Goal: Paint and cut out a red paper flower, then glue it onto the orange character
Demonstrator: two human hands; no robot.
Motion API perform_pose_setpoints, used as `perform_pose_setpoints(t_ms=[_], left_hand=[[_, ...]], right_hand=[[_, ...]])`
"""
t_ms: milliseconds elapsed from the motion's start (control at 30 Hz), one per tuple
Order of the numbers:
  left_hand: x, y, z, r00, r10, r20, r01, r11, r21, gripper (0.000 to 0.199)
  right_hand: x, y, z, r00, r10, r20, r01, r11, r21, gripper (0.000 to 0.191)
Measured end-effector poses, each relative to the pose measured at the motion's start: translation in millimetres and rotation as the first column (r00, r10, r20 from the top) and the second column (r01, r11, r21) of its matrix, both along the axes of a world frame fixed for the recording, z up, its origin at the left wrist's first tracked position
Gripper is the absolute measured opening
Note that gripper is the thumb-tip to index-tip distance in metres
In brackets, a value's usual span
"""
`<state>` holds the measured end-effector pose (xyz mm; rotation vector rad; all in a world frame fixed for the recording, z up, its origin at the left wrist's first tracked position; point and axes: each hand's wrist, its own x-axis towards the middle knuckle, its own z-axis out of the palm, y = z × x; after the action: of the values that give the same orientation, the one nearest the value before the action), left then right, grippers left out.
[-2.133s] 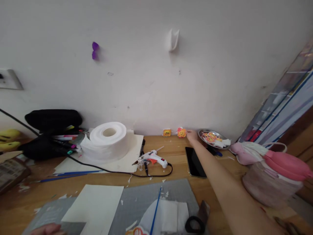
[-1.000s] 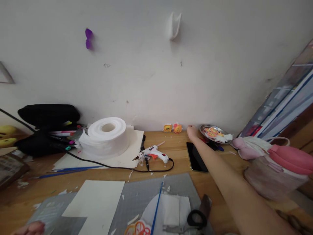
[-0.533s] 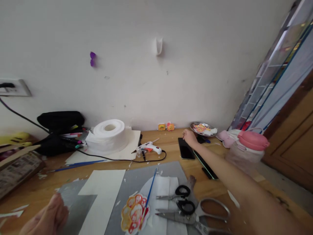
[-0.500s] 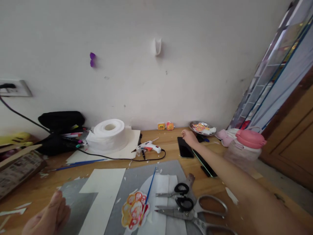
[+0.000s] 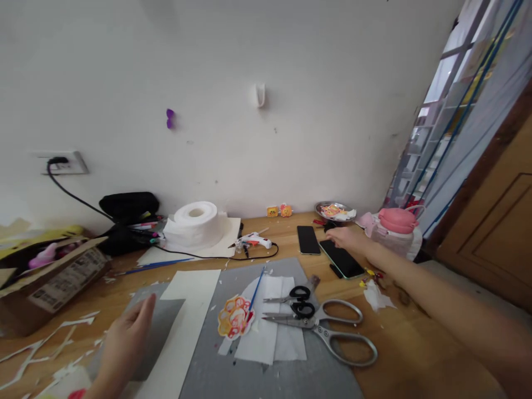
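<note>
My left hand (image 5: 128, 338) is over the grey mat at the lower left, beside the white card strip (image 5: 187, 316). Its fingers are curled together, with nothing seen in them. My right hand (image 5: 347, 238) reaches to the far edge of the right-hand phone (image 5: 344, 261). Its fingers are drawn together; whatever they may hold is hidden. Another phone (image 5: 308, 240) lies just left of it. Behind the hand are a small black object (image 5: 329, 226) and a metal bowl (image 5: 320, 209) of colourful paper cutouts.
A painted flower-shaped cutout (image 5: 230, 321), paintbrush (image 5: 258, 288), black-handled scissors (image 5: 302, 310) and large metal scissors (image 5: 328, 327) lie on the mat. Behind stand a glue gun (image 5: 255, 240) with its cord, and a paper roll (image 5: 193, 230). A cardboard box (image 5: 54, 288) is left; a pink-lidded bottle (image 5: 397, 227), right.
My right hand has moved from above the left phone to the right phone's far end. My left hand has shifted right and slightly up in view. The camera view has also shifted.
</note>
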<state>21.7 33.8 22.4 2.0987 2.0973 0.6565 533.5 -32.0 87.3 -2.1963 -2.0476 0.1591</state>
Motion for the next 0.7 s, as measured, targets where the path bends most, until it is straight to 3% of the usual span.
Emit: perform_pose_setpoints(t_ms=[100,200,400,533,700], left_hand=[[7.5,-5.6,7.6,0.997,-0.025,-0.074,0.019,0.996,-0.082,0.041],[15.4,-6.3,6.4,0.986,-0.082,-0.147,0.059,0.986,-0.155,0.039],[25.0,-1.3,1.6,0.940,-0.258,-0.225,0.176,0.928,-0.328,0.037],[35.5,-0.8,5.9,0.912,-0.289,-0.290,0.144,0.890,-0.432,0.032],[51.0,-2.9,9.5,0.883,-0.307,-0.355,0.091,0.855,-0.511,0.032]], right_hand=[[1.1,-14.8,4.6,0.998,-0.047,0.053,0.045,0.999,0.028,0.021],[-10.0,-29.5,-2.2,0.995,-0.041,0.094,0.038,0.999,0.037,0.020],[-49.6,-44.0,-29.2,0.979,0.124,0.160,-0.114,0.991,-0.071,0.037],[-71.3,-46.1,-35.5,0.956,0.236,0.172,-0.214,0.968,-0.134,0.047],[-97.2,-44.0,-34.4,0.939,0.282,0.198,-0.260,0.957,-0.131,0.039]])
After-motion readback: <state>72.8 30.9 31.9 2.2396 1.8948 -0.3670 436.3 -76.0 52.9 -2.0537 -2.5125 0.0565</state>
